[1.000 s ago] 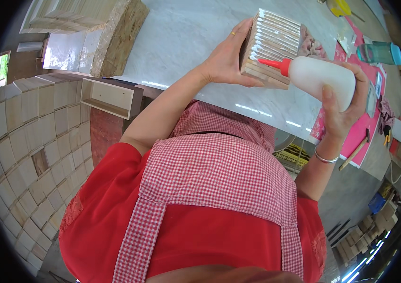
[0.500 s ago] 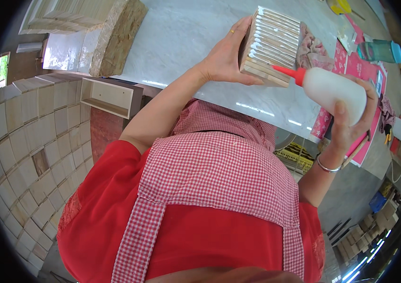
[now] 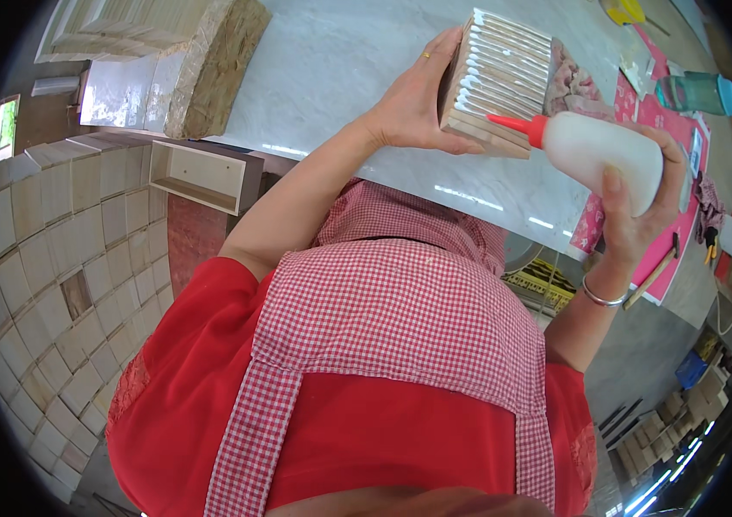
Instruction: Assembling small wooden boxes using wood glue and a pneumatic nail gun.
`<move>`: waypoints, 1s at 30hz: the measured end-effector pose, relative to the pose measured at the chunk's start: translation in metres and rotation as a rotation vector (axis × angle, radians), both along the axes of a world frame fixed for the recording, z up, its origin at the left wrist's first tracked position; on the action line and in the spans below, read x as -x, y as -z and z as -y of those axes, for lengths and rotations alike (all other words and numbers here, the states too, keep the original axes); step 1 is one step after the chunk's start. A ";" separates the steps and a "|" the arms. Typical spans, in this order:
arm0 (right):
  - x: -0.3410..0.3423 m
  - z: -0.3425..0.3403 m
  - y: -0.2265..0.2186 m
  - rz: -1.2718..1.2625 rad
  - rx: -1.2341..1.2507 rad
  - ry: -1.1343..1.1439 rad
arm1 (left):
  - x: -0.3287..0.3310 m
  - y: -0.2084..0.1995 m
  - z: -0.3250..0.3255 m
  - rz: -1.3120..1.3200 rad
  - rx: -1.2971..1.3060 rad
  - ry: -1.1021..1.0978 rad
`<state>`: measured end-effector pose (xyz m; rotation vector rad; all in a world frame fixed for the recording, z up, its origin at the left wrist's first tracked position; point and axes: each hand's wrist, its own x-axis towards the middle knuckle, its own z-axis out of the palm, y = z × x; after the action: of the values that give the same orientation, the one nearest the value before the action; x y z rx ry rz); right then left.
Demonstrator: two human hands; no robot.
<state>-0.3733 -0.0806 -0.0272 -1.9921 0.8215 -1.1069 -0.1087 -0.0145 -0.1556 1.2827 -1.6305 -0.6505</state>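
My left hand (image 3: 409,108) is closed round the left side of a stack of thin wooden boards (image 3: 511,73) on the table, thumb along the near side. White glue runs in lines across the upward-facing board edges, with thicker blobs at their left ends. In my right hand (image 3: 629,231) is a white squeeze glue bottle (image 3: 603,153), tilted with its red nozzle (image 3: 514,123) pointing left. The nozzle tip is at the near boards of the stack; whether it touches them I cannot tell. Behind the stack's right side lies a crumpled pinkish cloth (image 3: 574,82).
The pale marble-look table (image 3: 323,77) carries a chipboard block (image 3: 215,69) at left and a teal jar (image 3: 693,93) at right. A hammer (image 3: 654,271) lies by the pink sheet (image 3: 642,112). An open wooden box (image 3: 198,175) and stacked wood blocks (image 3: 65,258) stand left.
My right hand has brought the glue bottle slightly left and up, its nozzle tip further over the near board edges. The left hand and the stack have hardly shifted.
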 end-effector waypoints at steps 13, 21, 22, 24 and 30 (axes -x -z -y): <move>0.022 -0.010 -0.005 0.088 -0.012 0.088 | -0.001 0.001 0.001 -0.031 0.011 0.009; -0.023 -0.012 0.010 0.108 -0.017 -0.041 | 0.001 0.004 0.002 -0.005 0.001 0.017; -0.023 -0.012 0.009 0.108 -0.028 -0.041 | 0.001 0.004 0.003 -0.009 0.007 0.021; -0.023 -0.012 0.008 0.109 -0.052 -0.047 | 0.001 0.004 0.002 -0.010 0.011 0.020; 0.016 -0.009 -0.002 -0.014 -0.003 0.044 | -0.001 0.005 0.001 -0.011 0.006 0.011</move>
<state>-0.3897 -0.0712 -0.0247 -1.9902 0.8771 -1.1172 -0.1080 -0.0158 -0.1601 1.2643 -1.6303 -0.6582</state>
